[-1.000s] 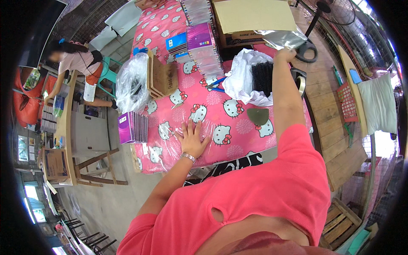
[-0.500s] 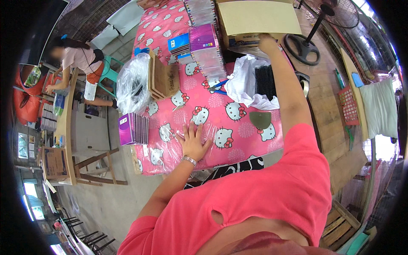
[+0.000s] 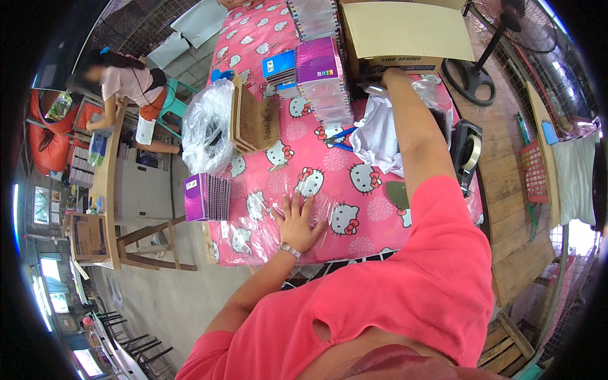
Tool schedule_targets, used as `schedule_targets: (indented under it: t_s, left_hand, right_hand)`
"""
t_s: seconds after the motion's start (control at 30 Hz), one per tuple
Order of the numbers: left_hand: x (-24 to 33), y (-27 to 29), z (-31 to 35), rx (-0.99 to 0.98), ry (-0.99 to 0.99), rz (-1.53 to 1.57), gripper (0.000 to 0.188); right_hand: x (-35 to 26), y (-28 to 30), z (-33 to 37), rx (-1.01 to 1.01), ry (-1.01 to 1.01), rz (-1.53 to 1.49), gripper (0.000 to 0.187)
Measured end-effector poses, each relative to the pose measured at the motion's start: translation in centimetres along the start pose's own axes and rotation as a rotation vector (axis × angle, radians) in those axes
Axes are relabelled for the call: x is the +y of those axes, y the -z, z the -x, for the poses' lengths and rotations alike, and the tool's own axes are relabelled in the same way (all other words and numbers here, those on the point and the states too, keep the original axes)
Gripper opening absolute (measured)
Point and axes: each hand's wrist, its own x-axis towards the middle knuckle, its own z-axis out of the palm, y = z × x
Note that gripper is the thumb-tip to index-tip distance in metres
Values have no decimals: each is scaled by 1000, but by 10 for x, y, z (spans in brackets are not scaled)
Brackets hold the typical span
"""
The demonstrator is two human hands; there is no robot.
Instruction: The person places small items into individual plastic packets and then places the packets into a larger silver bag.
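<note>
We see the left hand (image 3: 296, 221) lying flat, fingers spread, on the clear plastic over the pink cat-print tablecloth (image 3: 373, 209), gripping nothing. The right hand (image 3: 391, 77) reaches far out to the cardboard box (image 3: 405, 31), beside the white plastic bag (image 3: 380, 130); we cannot tell how far open it is. Stacked spiral notebooks (image 3: 323, 79) stand just left of that arm.

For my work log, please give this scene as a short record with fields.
Surface: table with pink cartoon-cat cloth
Left hand: flat on the cloth, fingers spread, holding nothing
Right hand: reaching to the cardboard box, above the white plastic bag; grip not visible
Nearby: stack of spiral notebooks, tape dispenser, purple notebooks
Other person: seated at a wooden desk
</note>
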Motion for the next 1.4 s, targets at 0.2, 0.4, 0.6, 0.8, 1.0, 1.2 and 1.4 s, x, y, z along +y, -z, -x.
schedule_targets:
  t_s: [0.2, 0.4, 0.6, 0.8, 1.0, 1.2, 1.4]
  left_hand:
    - [2, 3, 3, -14, 6, 8, 70]
    - [3, 2, -1, -9, -23, -11, 70]
    - [1, 4, 3, -33, 33, 26, 72]
    - [3, 3, -1, -4, -7, 5, 71]
    - [4, 2, -1, -15, -2, 18, 72]
    - [5, 6, 0, -16, 6, 47, 72]
    - [3, 4, 3, 0, 15, 44, 71]
  right_hand:
    - [6, 3, 12, 93, 7, 116, 52]
    - [17, 1, -4, -80, 323, 195, 54]
    - [-16, 14, 39, -75, 578, 412, 40]
    - [11, 17, 26, 40, 620, 312, 55]
    - [15, 32, 25, -166, 571, -107, 49]
    - [16, 22, 31, 77, 651, 14, 30]
    - [20, 41, 32, 508, 800, -129, 27]
